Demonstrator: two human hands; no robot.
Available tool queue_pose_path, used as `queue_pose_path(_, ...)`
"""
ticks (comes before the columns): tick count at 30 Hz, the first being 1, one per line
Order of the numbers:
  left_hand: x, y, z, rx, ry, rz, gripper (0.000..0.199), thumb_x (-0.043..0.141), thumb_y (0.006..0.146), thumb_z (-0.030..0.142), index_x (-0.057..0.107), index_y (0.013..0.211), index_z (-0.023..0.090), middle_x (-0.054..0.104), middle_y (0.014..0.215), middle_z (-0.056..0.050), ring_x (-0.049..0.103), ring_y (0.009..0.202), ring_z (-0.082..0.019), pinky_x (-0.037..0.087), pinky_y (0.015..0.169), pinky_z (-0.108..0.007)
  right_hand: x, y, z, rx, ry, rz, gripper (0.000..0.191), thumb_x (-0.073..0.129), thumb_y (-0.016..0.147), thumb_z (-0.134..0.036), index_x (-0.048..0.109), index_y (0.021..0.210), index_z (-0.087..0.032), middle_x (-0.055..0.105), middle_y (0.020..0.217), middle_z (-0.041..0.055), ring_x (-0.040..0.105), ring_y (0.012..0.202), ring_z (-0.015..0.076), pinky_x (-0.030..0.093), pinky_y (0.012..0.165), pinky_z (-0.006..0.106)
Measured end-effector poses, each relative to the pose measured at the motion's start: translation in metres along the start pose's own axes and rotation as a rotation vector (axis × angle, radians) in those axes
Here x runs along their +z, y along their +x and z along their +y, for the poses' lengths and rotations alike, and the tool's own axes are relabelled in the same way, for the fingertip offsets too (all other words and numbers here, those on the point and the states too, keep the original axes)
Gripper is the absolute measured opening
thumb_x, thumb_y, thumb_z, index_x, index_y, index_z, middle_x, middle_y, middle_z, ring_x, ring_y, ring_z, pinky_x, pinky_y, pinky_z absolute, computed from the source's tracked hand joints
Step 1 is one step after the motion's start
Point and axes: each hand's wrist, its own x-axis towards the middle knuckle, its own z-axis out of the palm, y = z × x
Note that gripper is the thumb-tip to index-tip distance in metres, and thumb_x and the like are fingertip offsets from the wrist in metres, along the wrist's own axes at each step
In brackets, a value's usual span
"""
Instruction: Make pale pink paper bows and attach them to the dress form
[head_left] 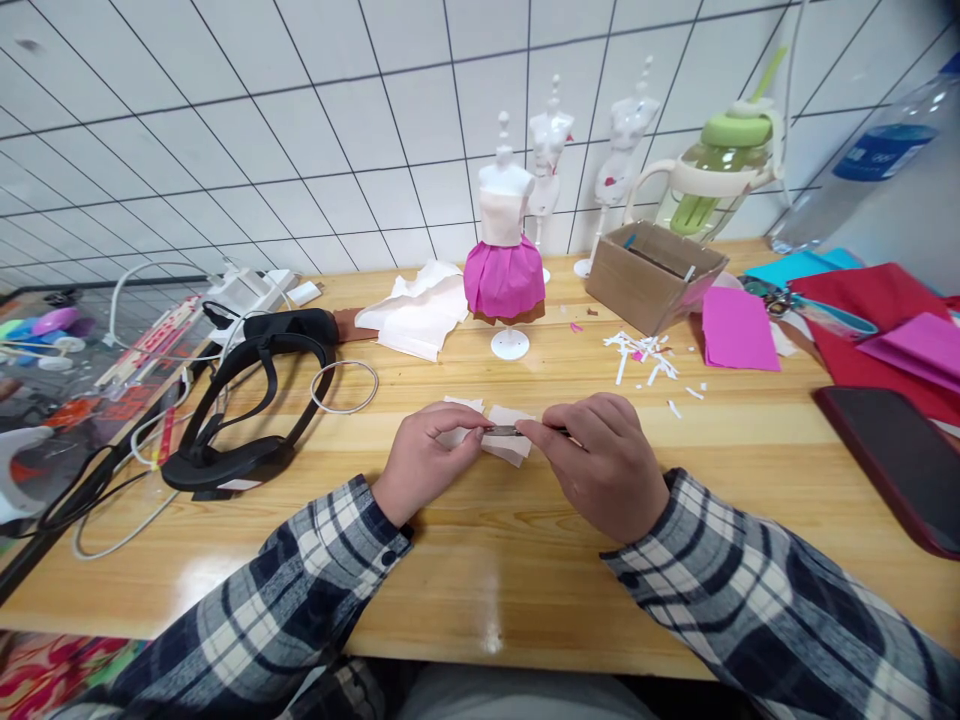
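Above the table's middle, the thumb and forefinger of my left hand (435, 455) pinch together at the tip of a slim metal tool (504, 431). Whatever lies between those fingertips is too small to make out. My right hand (604, 460) is closed around the tool's other end, whose dark tip shows past the fingers; its exact kind is unclear. Right under the tool is a piece of pale thin paper or cloth (512, 452), and more of it shows behind my left hand. Beyond my hands stands a small white dress form (506, 185) wearing a pale top and a magenta pleated skirt (504, 280).
Two more white dress forms (551, 135) stand by the tiled wall. A cardboard box (637, 285), white scraps (641, 350), magenta sheets (741, 330) and a phone (892, 465) lie rightward. Leftward are a black headset (251, 460), cables and a crumpled pale sheet (416, 310).
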Motion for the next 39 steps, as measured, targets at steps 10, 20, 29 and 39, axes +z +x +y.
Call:
queue_pose_path(10, -0.009, 0.003, -0.009, -0.130, -0.229, -0.188, 0.020, 0.065, 0.084, 0.032, 0.075, 0.080, 0.016, 0.074, 0.085, -0.008, 0.067, 0.080, -0.018, 0.052, 0.076, -0.028, -0.004, 0.003, 0.002, -0.057, -0.015, -0.008, 0.020, 0.057, 0.091, -0.014, 0.068, 0.104, -0.025, 0.069, 0.089, 0.0012, 0.056, 0.081, 0.0158, 0.039, 0.084, 0.037)
queue_pose_path(20, -0.010, 0.005, -0.012, -0.443, -0.474, -0.491, 0.024, 0.069, 0.075, 0.037, 0.062, 0.079, 0.014, 0.060, 0.065, 0.002, 0.052, 0.059, -0.010, 0.040, 0.056, -0.021, -0.009, 0.004, -0.004, -0.243, -0.029, 0.053, 0.014, 0.059, 0.090, -0.013, 0.069, 0.095, -0.023, 0.072, 0.087, -0.0043, 0.059, 0.084, 0.0132, 0.037, 0.101, 0.042)
queue_pose_path(29, -0.015, 0.007, -0.008, -0.378, -0.448, -0.566, 0.022, 0.064, 0.077, 0.035, 0.055, 0.078, 0.015, 0.049, 0.067, 0.004, 0.042, 0.061, -0.009, 0.034, 0.056, -0.020, -0.011, 0.006, -0.001, -0.257, -0.024, 0.054, 0.015, 0.058, 0.090, -0.012, 0.069, 0.095, -0.022, 0.073, 0.085, -0.0047, 0.060, 0.079, 0.0128, 0.037, 0.100, 0.044)
queue_pose_path(39, -0.025, 0.010, -0.011, -0.397, -0.365, -0.669, 0.022, 0.061, 0.081, 0.037, 0.055, 0.079, 0.015, 0.044, 0.063, 0.006, 0.036, 0.057, -0.008, 0.029, 0.053, -0.020, -0.011, 0.006, 0.002, -0.308, -0.009, 0.024, 0.016, 0.058, 0.090, -0.011, 0.070, 0.094, -0.020, 0.072, 0.087, -0.0022, 0.059, 0.081, 0.0132, 0.041, 0.100, 0.042)
